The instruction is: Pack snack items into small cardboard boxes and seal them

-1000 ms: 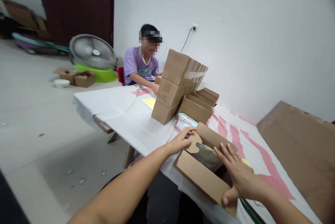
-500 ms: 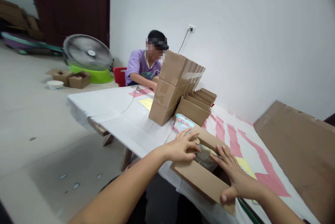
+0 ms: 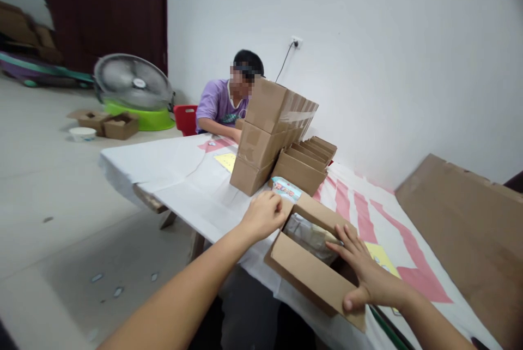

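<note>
An open brown cardboard box (image 3: 310, 276) lies at the near edge of the white-covered table (image 3: 171, 167). A whitish plastic-wrapped packet (image 3: 310, 234) shows inside it. My left hand (image 3: 263, 215) is curled with bent fingers at the box's left end flap, beside a small colourful packet (image 3: 286, 188). My right hand (image 3: 363, 276) rests on the box's right end, fingers spread over the opening and thumb pressed on the front wall.
Stacks of closed and flat cardboard boxes (image 3: 272, 132) stand mid-table. A person in a purple shirt (image 3: 223, 107) sits behind them. A large cardboard sheet (image 3: 461, 235) leans at right. A fan (image 3: 133, 83) and small boxes (image 3: 108, 124) are on the floor at left.
My left hand pushed the box's left flap from over the opening back toward the left end and curled up there. The right hand stayed on the box's right end.
</note>
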Motion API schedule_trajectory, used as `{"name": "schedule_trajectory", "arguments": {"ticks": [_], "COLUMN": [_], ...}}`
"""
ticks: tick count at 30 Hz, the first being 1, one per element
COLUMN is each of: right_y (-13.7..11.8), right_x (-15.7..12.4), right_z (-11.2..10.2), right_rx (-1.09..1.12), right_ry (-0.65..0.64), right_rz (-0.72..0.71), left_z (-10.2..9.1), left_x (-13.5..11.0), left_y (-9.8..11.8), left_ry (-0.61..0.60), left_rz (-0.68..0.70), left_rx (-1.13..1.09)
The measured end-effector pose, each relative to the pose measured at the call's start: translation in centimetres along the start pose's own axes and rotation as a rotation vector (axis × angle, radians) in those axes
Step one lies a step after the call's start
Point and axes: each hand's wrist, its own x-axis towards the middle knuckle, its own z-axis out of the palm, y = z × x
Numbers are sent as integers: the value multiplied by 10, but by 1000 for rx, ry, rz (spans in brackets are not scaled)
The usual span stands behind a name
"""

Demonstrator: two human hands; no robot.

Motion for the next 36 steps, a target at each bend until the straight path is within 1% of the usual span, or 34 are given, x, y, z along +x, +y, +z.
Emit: {"name": "schedule_trajectory", "arguments": {"ticks": [2, 4, 5, 7, 8, 10, 13, 15, 18, 21, 24, 27, 29, 32, 34, 36], "right_y": [-2, -3, -3, -4, -3, -2, 1, 3, 4, 1, -9, -18, -20, -20, -19, -19], "right_x": [1, 2, 2, 4, 4, 4, 3, 3, 7, 15, 26, 34, 36, 35, 33, 30], "right_z": [-1, -3, -3, -4, -4, -4, -3, -2, 1, 2, -2, -5, -3, 5, 12, 17], "right_rx": [-8, -18, -23, -33, -36, -33, -3, 23, 21, -20, -46, -41, -31, -14, 18, 77], "right_ry": [-38, -84, -103, -125, -127, -129, -124, -89, 4, 111, 213, 272, 309, 381, 400, 373], "right_rz": [24, 53, 66, 79, 82, 82, 89, 98, 129, 164, 196, 215, 200, 129, 105, 163], "left_z": [-3, -5, -5, -6, -6, -7, -9, -10, -11, -9, -7, -6, -6, -7, -7, -7], "left_x": [-3, -7, -9, -12, -13, -14, -14, -14, -14, -15, -16, -17, -17, -18, -19, -21], "left_y": [4, 10, 13, 18, 21, 24, 25, 23, 22, 23, 25, 28, 30, 31, 31, 31], "left_ry": [24, 76, 77, 10, -38, -92, -127, -176, -235, -242, -239, -231, -230, -229, -219, -212], "left_rz": [63, 204, 285, 408, 431, 405, 345, 332, 324, 303, 270, 239, 219, 199, 201, 211], "left_rx": [110, 160, 167, 164, 163, 167, 156, 138, 98, 63, 52, 48, 52, 57, 57, 58]}}
